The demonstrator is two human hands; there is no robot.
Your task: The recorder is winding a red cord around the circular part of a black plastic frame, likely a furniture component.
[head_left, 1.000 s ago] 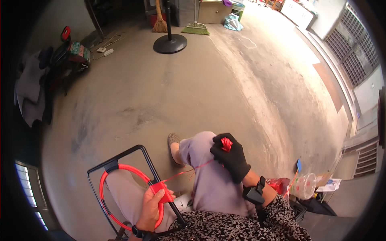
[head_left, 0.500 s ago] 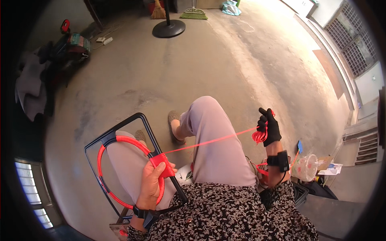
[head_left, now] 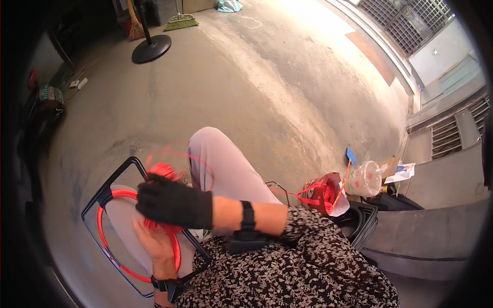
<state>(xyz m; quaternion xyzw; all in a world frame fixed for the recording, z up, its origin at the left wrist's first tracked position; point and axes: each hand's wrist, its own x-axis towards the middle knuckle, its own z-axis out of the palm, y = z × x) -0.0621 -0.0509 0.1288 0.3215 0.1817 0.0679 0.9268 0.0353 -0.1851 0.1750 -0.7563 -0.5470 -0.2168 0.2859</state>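
A black rectangular frame [head_left: 201,250] with a round ring [head_left: 123,193] mostly wrapped in red rests over my left leg. My bare left hand [head_left: 155,244] grips the ring's right side; its fingertips are hidden. Across that spot lies my right hand [head_left: 177,205], in a black glove with some bare fingertips, closed round a bundle of red cord [head_left: 163,169]. Part of the bundle sticks out beyond the knuckles, and a loose loop of cord arcs over my knee. The glove covers the wrapped section of the ring beneath it.
At my right stand a red bag [head_left: 322,194], a clear plastic container [head_left: 365,178] and a stack of black frames [head_left: 367,218]. Farther off are a round black stand base [head_left: 151,49], a green broom [head_left: 181,22] and a straw broom [head_left: 135,28]. A parked scooter [head_left: 49,100] is at the left.
My right hand has swung from the far right across to my left hand with the cord bundle. The taut cord has gone slack in a loop. The view has turned rightward.
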